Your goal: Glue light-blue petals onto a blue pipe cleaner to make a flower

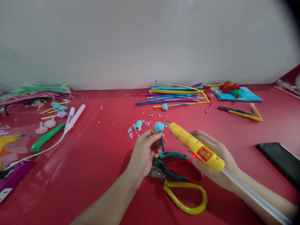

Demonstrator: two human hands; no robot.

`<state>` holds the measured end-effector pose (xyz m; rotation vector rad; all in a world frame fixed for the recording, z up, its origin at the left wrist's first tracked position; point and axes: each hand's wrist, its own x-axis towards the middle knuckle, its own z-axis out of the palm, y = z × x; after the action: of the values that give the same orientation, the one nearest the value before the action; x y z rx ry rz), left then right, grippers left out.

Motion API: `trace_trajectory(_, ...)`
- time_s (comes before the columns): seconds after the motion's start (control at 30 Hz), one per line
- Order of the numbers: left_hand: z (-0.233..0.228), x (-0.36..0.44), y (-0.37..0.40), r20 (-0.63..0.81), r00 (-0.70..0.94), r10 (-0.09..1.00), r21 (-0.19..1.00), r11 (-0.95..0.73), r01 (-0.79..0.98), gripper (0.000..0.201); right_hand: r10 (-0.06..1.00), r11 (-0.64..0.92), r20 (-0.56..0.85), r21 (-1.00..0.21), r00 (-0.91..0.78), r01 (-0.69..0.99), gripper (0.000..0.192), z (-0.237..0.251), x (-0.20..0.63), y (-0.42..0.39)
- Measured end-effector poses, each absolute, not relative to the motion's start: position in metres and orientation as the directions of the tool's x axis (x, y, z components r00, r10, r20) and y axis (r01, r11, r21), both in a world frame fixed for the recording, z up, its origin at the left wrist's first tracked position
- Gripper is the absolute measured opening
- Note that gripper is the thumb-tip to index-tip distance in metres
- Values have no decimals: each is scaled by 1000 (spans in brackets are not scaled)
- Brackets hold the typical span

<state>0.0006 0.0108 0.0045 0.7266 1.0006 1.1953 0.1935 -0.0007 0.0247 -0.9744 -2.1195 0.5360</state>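
My left hand [144, 152] pinches a small light-blue paper flower [159, 126] on a dark blue stem, held upright above the red table [100, 162]. In my right hand [214, 157] lies a yellow glue gun [195, 146] with a clear glue stick sticking out of its back; its metal tip points left, close to the flower head. A red light glows under the gun. Below both hands lie yellow-handled scissors [185, 200] and a green-handled pair [172, 155].
Light-blue paper scraps [137, 126] lie beyond my left hand. A pile of coloured straws [174, 93] sits at the back, a yellow utility knife [241, 113] and blue sheet [246, 93] at the right, a black phone [281, 162] near the right edge, and pipe cleaners, flowers and tools [47, 137] at the left.
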Motion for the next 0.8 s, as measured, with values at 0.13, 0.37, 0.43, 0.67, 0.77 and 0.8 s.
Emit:
trace_trajectory(0.13, 5, 1, 11, -238, 64, 969, 874, 243, -421, 10, 779, 621, 436, -634, -450, 461, 9, 17, 191, -6)
trace_trajectory(0.37, 5, 2, 11, -252, 71, 965, 862, 257, -438, 11, 798, 590, 395, -667, -456, 455, 14, 15, 191, -9)
trace_trajectory(0.43, 5, 2, 11, -248, 72, 966, 861, 254, -441, 11, 801, 586, 392, -669, -453, 457, 13, 16, 190, -9)
trace_trajectory(0.67, 5, 4, 8, -245, 61, 968, 873, 248, -419, 13, 773, 628, 424, -617, -473, 474, 15, 15, 189, -8)
trace_trajectory(0.77, 5, 3, 8, -250, 60, 966, 883, 253, -396, 13, 745, 663, 446, -581, -496, 473, 14, 14, 189, -8)
trace_trajectory(0.8, 4, 3, 7, -250, 59, 966, 885, 253, -391, 13, 741, 668, 450, -572, -499, 476, 13, 14, 189, -8)
